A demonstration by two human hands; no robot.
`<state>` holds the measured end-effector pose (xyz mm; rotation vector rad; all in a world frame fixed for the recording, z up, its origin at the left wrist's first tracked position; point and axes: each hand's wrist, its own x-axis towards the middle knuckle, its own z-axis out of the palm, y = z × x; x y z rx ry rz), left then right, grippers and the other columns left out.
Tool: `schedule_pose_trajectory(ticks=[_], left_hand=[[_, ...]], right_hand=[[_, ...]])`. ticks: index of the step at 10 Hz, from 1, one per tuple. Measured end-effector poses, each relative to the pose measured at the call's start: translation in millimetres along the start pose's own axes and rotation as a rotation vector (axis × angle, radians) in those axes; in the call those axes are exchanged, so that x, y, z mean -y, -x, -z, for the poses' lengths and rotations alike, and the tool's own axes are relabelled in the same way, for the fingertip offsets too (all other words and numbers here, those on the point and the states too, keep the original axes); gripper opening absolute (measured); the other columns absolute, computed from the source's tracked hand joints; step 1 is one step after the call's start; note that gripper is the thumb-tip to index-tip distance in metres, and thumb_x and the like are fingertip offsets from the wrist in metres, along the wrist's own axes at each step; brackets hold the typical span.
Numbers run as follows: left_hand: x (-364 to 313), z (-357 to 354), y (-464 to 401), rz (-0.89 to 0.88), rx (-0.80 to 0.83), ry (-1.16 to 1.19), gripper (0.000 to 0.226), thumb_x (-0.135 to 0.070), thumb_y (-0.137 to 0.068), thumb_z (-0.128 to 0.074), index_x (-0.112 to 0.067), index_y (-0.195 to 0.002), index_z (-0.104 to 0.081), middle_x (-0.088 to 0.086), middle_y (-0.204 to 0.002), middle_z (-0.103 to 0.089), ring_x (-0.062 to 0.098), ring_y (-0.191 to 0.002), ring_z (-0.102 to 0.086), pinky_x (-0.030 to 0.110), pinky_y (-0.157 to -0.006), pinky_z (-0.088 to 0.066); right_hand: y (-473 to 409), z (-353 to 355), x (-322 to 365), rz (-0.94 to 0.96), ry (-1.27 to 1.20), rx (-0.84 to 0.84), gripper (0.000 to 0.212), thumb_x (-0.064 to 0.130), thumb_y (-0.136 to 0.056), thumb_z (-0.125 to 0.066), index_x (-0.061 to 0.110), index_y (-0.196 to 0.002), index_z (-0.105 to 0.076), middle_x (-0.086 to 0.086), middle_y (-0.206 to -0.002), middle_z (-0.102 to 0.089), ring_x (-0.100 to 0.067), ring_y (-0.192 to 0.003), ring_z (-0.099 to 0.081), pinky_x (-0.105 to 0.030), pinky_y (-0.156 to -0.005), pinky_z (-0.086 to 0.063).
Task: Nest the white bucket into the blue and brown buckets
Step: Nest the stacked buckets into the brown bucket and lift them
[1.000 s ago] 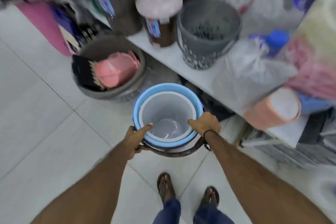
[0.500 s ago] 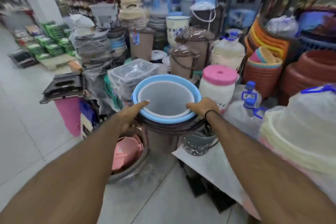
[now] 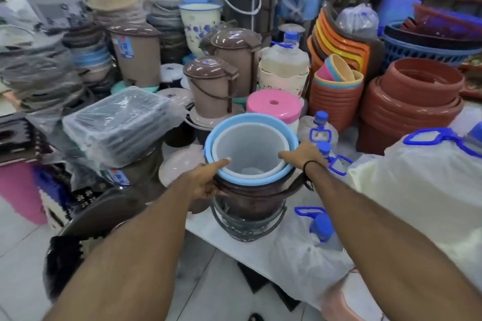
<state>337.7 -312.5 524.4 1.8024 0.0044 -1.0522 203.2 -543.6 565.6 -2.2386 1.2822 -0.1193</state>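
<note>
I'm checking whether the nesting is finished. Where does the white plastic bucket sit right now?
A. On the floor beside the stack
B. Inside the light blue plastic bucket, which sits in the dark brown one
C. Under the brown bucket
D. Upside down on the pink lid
B: the white plastic bucket shows its rim ringed by the light blue plastic bucket, itself within the dark brown bucket; the left hand and right hand hold the stack's sides.

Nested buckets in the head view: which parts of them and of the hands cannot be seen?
- White bucket: outer wall hidden inside the blue bucket.
- Brown bucket: far rim covered by the blue one.
- Left hand: fingers curl under the rim, out of sight.
- Right hand: fingertips hidden behind the buckets.
- Grey bucket below: its inside is hidden by the stack.
</note>
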Motion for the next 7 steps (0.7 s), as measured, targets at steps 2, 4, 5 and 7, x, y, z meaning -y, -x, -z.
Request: schedule_pose_trajectory(ticks=[2, 4, 5, 7], left_hand=[[38, -25, -73, 0.168, 0.029, -0.031, 0.061, -0.051, -0.080, -0.080, -0.015, -0.124, -0.058, 0.014, -0.100, -0.071, 0.028, -0.079, -0.068, 0.033, -0.063, -0.059], [66, -25, -109, 0.286, -0.006, -0.192, 0.066, -0.049, -0.084, -0.077, -0.004, -0.126, -0.054, 0.021, -0.106, -0.067, 0.040, -0.089, -0.073, 0.049, -0.079, -0.064], [69, -20, -117, 0.276, 0.006, -0.371, 0.069, -0.063, -0.081, -0.071, -0.009, -0.118, -0.053, 0.016, -0.098, -0.063, 0.038, -0.084, -0.072, 0.043, -0.064, -0.064], [26, -1, -130, -0.091, -0.145, -1.058, 0.083, -0.082, -0.082, -0.047, -0.019, -0.137, -0.052, 0.008, -0.133, -0.061, 0.031, -0.116, -0.059, 0.046, -0.099, -0.051]], right_hand=[[-42, -65, -48, -0.142, -0.029, 0.169, 0.062, 0.051, -0.073, -0.075, 0.013, -0.121, -0.065, -0.012, -0.118, -0.070, -0.032, -0.105, -0.066, -0.040, -0.086, -0.055], [-61, -127, -72, -0.215, -0.031, 0.327, 0.057, 0.046, -0.079, -0.073, 0.010, -0.121, -0.066, -0.014, -0.119, -0.070, -0.033, -0.106, -0.066, -0.044, -0.092, -0.055], [-64, -138, -74, -0.230, -0.003, 0.339, 0.056, 0.048, -0.078, -0.072, 0.011, -0.119, -0.067, -0.014, -0.118, -0.070, -0.034, -0.105, -0.066, -0.044, -0.091, -0.056], [-82, -117, -31, -0.101, 0.185, -0.052, 0.064, 0.053, -0.077, -0.064, 0.010, -0.124, -0.056, -0.014, -0.122, -0.062, -0.035, -0.116, -0.056, -0.048, -0.094, -0.047]])
